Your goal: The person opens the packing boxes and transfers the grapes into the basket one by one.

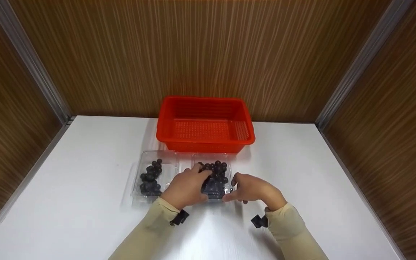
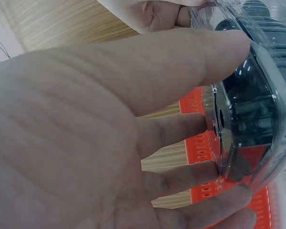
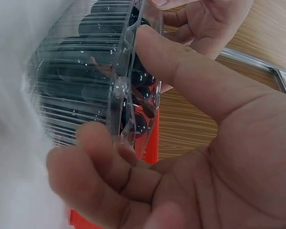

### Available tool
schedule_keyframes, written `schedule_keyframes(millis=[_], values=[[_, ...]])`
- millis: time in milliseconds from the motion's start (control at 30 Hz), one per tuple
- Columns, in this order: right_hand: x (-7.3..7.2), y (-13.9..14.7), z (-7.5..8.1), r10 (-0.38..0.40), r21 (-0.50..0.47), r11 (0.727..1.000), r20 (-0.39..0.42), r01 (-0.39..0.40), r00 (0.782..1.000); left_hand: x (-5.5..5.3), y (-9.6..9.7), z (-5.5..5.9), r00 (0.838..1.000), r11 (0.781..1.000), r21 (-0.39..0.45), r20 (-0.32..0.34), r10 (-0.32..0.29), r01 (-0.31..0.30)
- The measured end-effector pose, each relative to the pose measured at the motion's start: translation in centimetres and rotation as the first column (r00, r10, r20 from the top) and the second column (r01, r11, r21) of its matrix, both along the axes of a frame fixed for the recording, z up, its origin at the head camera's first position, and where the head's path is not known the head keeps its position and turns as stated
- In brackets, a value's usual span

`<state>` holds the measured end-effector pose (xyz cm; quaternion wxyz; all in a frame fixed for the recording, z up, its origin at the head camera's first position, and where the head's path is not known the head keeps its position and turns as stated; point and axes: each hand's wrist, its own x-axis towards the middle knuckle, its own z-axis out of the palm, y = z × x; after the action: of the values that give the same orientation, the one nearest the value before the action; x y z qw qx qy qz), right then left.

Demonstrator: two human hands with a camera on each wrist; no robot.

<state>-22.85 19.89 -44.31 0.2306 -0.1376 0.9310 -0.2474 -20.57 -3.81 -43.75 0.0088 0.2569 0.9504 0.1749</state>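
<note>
A clear plastic box (image 1: 213,198) with dark grapes (image 1: 218,169) inside stands in front of the red basket, between both hands. My left hand (image 1: 189,185) holds it from the left, fingers over its top and thumb at the near edge. The left wrist view shows that thumb (image 2: 219,52) on the box's rim and the fingers spread along the far side. At the box's right side is my right hand (image 1: 253,188). In the right wrist view its thumb (image 3: 157,50) presses the rim (image 3: 118,90) while the other fingers curl at the ribbed side.
A second clear box (image 1: 173,162) with a bunch of dark grapes (image 1: 152,173) lies to the left. Behind both boxes stands a red plastic basket (image 1: 205,146) with a perforated bottom. Wood-grain panels (image 1: 200,54) enclose the white table (image 1: 85,173) at the back and sides.
</note>
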Motion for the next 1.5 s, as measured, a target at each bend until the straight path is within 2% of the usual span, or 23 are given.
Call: schedule_keyframes(millis=[267,400,533,767,1000,1167,1500], values=[[0.0,-0.1,0.0,-0.001,0.013,1.0,-0.015,0.002,1.0,0.1,0.0,0.1,1.0,1.0,-0.009,0.004,-0.008,0.008],[0.1,-0.2,0.1,0.003,0.017,1.0,-0.022,-0.003,1.0,-0.1,-0.5,0.3,0.998,1.0,-0.004,0.062,-0.028,0.029],[0.1,-0.2,0.0,0.006,0.01,1.0,-0.02,-0.006,1.0,-0.4,-1.0,0.5,0.991,1.0,0.02,0.132,-0.019,0.017],[-0.2,-0.2,-0.1,-0.002,0.012,1.0,-0.018,0.002,1.0,-0.6,-1.2,0.6,0.988,1.0,0.022,0.154,-0.006,0.003],[-0.2,-0.3,-0.2,0.0,0.012,1.0,-0.028,0.0,1.0,-0.3,-1.0,0.5,0.976,0.998,0.043,0.215,0.03,-0.04],[-0.2,-0.4,-0.2,0.018,0.007,1.0,-0.053,-0.017,0.998,-0.3,-1.1,0.5,0.973,0.997,0.059,0.226,0.039,-0.053],[-0.2,-0.5,-0.4,0.023,0.036,0.999,-0.077,-0.02,0.997,-0.3,-0.8,0.2,0.978,0.999,-0.006,0.202,0.045,-0.045]])
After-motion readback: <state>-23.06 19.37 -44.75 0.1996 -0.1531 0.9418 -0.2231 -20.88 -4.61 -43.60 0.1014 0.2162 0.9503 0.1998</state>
